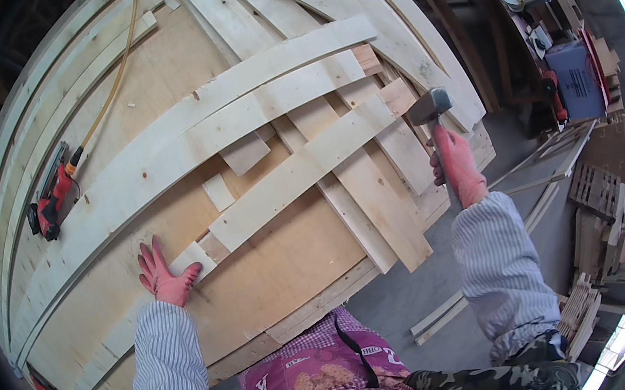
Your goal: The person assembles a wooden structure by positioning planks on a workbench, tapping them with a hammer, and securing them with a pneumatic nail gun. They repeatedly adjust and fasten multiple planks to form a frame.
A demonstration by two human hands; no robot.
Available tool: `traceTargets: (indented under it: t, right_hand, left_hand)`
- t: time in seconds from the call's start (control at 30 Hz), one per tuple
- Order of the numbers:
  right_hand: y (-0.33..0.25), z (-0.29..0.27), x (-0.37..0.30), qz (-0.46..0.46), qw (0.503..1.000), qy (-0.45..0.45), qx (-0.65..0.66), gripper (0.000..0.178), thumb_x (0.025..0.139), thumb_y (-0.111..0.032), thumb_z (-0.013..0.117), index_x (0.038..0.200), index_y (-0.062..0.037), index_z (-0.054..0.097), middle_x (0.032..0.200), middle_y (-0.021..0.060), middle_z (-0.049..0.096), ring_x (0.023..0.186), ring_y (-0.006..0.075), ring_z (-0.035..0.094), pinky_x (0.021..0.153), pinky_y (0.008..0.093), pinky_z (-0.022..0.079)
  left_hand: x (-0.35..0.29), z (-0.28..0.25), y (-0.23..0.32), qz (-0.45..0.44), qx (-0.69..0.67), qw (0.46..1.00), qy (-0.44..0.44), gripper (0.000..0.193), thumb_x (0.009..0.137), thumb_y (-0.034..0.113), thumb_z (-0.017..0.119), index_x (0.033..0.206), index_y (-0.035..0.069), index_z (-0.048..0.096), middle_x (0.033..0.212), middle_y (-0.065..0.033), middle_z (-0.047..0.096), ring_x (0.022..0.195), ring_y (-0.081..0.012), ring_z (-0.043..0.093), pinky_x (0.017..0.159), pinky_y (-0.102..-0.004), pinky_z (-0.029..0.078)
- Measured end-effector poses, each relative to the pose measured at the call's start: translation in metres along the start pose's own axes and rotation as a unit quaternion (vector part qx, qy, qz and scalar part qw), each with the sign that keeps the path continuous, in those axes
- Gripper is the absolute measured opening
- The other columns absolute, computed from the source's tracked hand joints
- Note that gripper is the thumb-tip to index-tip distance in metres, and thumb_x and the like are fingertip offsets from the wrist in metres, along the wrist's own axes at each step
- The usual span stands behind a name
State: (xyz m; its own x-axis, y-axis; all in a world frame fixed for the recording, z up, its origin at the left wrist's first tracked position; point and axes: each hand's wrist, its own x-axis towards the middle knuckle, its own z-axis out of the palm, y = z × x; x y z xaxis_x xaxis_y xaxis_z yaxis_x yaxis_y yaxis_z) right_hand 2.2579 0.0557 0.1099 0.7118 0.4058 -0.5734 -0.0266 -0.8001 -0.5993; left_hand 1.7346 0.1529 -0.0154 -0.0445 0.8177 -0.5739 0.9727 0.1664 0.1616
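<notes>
My right hand, in a pink glove, is closed around the handle of a hammer. The hammer's metal head is raised near the right ends of the boards. My left hand, also in a pink glove, lies spread with its fingers apart on the plywood surface. Its thumb rests on the end of a pale board. Beside that end, a short wood piece shows at the joint with a long plank running up to the right. Other planks pass under this one.
Long pale boards lie farther across the sheet. A red nail gun with a yellow hose rests at left. Crossing planks overhang the near edge. At right stand a blue bin and stacked pallets; loose strips lie on the floor.
</notes>
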Motion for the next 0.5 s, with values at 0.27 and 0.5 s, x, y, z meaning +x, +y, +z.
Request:
traceTargets:
  t: [0.27, 0.5]
  right_hand:
    - [-0.001, 0.03, -0.013, -0.103, 0.986, 0.057, 0.116, 0.038, 0.1, -0.04, 0.041, 0.098, -0.0045, 0.055, 0.057, 0.0051, 0.049, 0.042, 0.0145, 0.046, 0.04, 0.0297, 0.04]
    - [-0.01, 0.003, 0.005, -0.126, 0.986, 0.043, 0.101, 0.045, 0.097, -0.048, 0.046, 0.095, -0.0034, 0.054, 0.059, 0.0036, 0.047, 0.043, 0.0132, 0.044, 0.038, 0.0295, 0.038]
  left_hand:
    - [0.003, 0.002, -0.004, -0.004, 0.007, 1.0, -0.005, 0.119, 0.06, 0.048, 0.083, 0.154, 0.027, 0.013, 0.162, -0.0089, 0.004, 0.149, -0.0314, 0.002, 0.116, -0.0539, 0.004]
    - [0.003, 0.005, -0.007, 0.016, -0.006, 1.0, 0.018, 0.119, 0.06, 0.049, 0.083, 0.154, 0.027, 0.014, 0.162, -0.0084, 0.005, 0.149, -0.0315, 0.003, 0.116, -0.0539, 0.005]
